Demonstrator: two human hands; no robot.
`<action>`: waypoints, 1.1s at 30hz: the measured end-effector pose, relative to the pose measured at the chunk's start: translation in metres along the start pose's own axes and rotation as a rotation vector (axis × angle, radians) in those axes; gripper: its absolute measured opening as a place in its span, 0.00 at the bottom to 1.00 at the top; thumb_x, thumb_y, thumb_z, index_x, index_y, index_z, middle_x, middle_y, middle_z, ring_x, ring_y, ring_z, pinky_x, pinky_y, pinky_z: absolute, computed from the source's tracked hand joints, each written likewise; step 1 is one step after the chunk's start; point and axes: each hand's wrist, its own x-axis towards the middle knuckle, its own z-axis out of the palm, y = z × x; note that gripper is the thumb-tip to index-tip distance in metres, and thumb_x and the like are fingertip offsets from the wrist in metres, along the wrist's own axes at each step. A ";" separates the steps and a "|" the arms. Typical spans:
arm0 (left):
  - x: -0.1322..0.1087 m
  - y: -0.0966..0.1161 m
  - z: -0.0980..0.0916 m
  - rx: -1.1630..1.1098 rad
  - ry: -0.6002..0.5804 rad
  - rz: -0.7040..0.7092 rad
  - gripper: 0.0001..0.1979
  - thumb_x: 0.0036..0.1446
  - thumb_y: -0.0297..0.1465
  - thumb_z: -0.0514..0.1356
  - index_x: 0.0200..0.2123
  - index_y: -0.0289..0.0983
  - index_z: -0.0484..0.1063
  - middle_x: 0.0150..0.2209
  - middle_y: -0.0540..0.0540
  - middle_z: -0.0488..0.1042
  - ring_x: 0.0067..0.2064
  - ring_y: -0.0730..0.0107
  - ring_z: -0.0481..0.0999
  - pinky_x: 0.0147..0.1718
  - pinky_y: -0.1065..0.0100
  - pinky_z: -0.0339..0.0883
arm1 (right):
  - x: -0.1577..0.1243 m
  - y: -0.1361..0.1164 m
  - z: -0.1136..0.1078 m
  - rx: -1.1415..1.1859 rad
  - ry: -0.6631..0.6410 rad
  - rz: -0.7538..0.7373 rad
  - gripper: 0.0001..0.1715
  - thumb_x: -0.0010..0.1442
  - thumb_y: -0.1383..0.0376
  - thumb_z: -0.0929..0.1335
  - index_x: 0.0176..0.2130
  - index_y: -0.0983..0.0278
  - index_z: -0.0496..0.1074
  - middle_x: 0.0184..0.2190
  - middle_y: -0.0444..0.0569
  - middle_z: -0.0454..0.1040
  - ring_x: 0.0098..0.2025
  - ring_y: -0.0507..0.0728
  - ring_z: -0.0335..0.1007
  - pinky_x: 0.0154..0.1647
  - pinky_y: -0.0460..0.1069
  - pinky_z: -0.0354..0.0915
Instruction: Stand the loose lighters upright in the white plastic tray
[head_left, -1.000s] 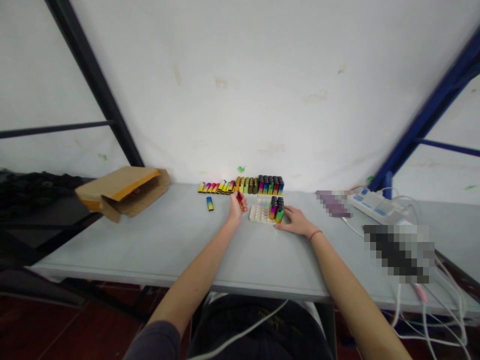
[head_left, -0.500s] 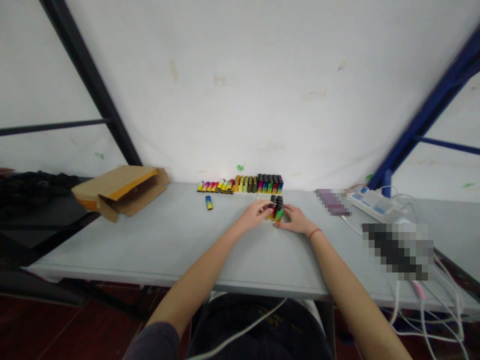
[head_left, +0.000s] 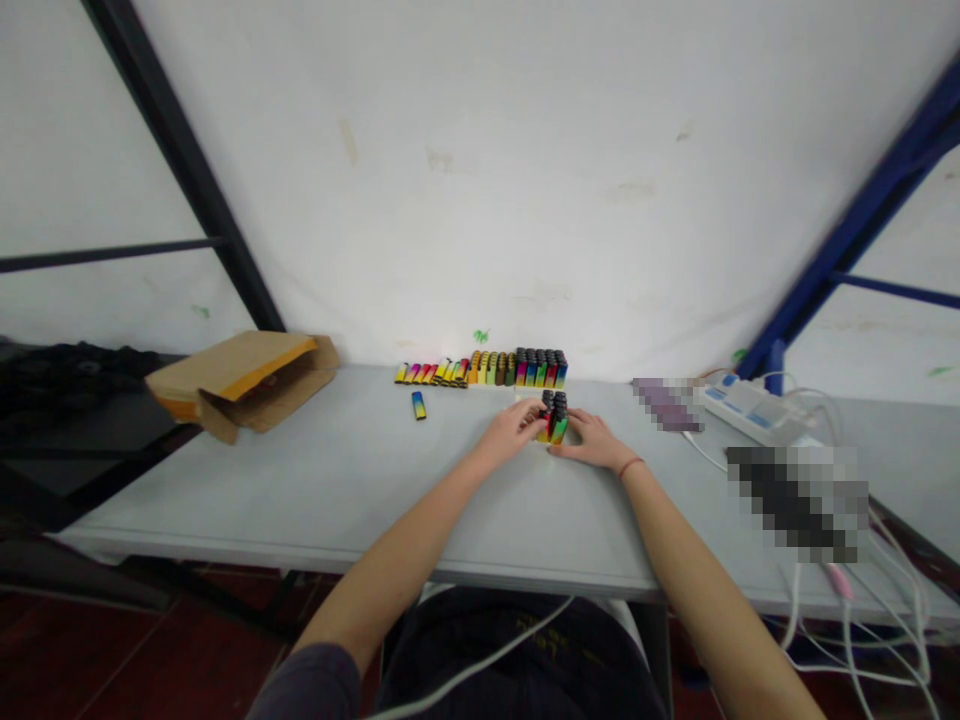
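Note:
In the head view, a small block of upright lighters (head_left: pixel 556 428) with black tops and bright fading colours stands on the grey table between my hands. My left hand (head_left: pixel 511 432) pinches a red-and-yellow lighter (head_left: pixel 544 428) at the block's left side. On the other side lies my right hand (head_left: pixel 592 440), thumb and fingers spread, braced against the green lighter's side. Behind them, a larger block of upright lighters (head_left: pixel 541 368) stands near the wall. A blue-and-yellow lighter (head_left: pixel 418 405) lies alone to the left.
Along the wall are yellow-toned lighters (head_left: pixel 491 368) and a row of lying lighters (head_left: pixel 431 373). An open cardboard box (head_left: pixel 240 375) rests on the left. A white power strip (head_left: pixel 750 408), cables and two blurred-out objects occupy the right. Metal frame posts flank the table (head_left: pixel 337 490).
The red-and-yellow lighter in my left hand has straightened slightly beside the block. My right hand stays in place.

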 end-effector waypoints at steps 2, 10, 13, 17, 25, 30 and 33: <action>-0.001 0.000 0.000 0.026 -0.012 0.010 0.09 0.56 0.32 0.66 0.41 0.42 0.78 0.39 0.46 0.79 0.39 0.63 0.77 0.46 0.64 0.71 | 0.000 0.000 0.000 0.001 -0.001 0.004 0.49 0.56 0.36 0.70 0.65 0.62 0.68 0.67 0.61 0.64 0.68 0.72 0.60 0.68 0.66 0.55; 0.009 0.012 -0.036 0.472 0.128 0.070 0.15 0.63 0.33 0.60 0.52 0.41 0.77 0.48 0.40 0.77 0.53 0.54 0.74 0.60 0.56 0.63 | -0.001 -0.004 -0.003 -0.018 -0.014 0.017 0.50 0.57 0.38 0.69 0.66 0.64 0.66 0.67 0.63 0.64 0.68 0.72 0.59 0.69 0.66 0.54; 0.010 0.008 -0.078 0.837 0.350 -0.232 0.18 0.64 0.32 0.57 0.55 0.39 0.75 0.57 0.35 0.72 0.62 0.45 0.67 0.61 0.49 0.61 | 0.000 -0.004 -0.003 -0.020 -0.018 0.011 0.50 0.57 0.37 0.69 0.66 0.64 0.66 0.67 0.62 0.65 0.69 0.72 0.59 0.69 0.65 0.54; 0.000 -0.012 -0.132 0.947 0.500 -0.675 0.23 0.64 0.38 0.58 0.57 0.31 0.73 0.61 0.22 0.67 0.63 0.30 0.63 0.56 0.39 0.61 | 0.000 -0.002 -0.002 -0.027 -0.023 0.014 0.51 0.58 0.37 0.69 0.66 0.66 0.67 0.67 0.63 0.64 0.69 0.72 0.58 0.69 0.65 0.54; 0.003 -0.047 -0.144 0.785 0.459 -0.666 0.13 0.58 0.29 0.61 0.47 0.38 0.73 0.45 0.32 0.79 0.53 0.40 0.76 0.51 0.45 0.66 | 0.001 0.001 0.001 -0.020 -0.004 0.002 0.50 0.57 0.36 0.69 0.66 0.63 0.67 0.67 0.62 0.64 0.69 0.72 0.59 0.69 0.65 0.55; 0.018 -0.034 -0.119 0.326 0.455 -0.503 0.10 0.55 0.28 0.63 0.42 0.37 0.71 0.35 0.44 0.77 0.42 0.59 0.79 0.43 0.63 0.72 | 0.001 0.000 0.000 -0.016 -0.005 -0.001 0.50 0.57 0.36 0.69 0.66 0.63 0.67 0.67 0.62 0.64 0.68 0.72 0.59 0.68 0.66 0.55; 0.019 -0.020 -0.108 -0.011 0.398 -0.525 0.10 0.55 0.29 0.64 0.40 0.39 0.68 0.35 0.49 0.75 0.35 0.70 0.77 0.34 0.70 0.71 | 0.000 -0.001 -0.002 -0.024 -0.018 0.002 0.51 0.57 0.37 0.69 0.66 0.65 0.67 0.67 0.63 0.64 0.68 0.72 0.60 0.68 0.65 0.55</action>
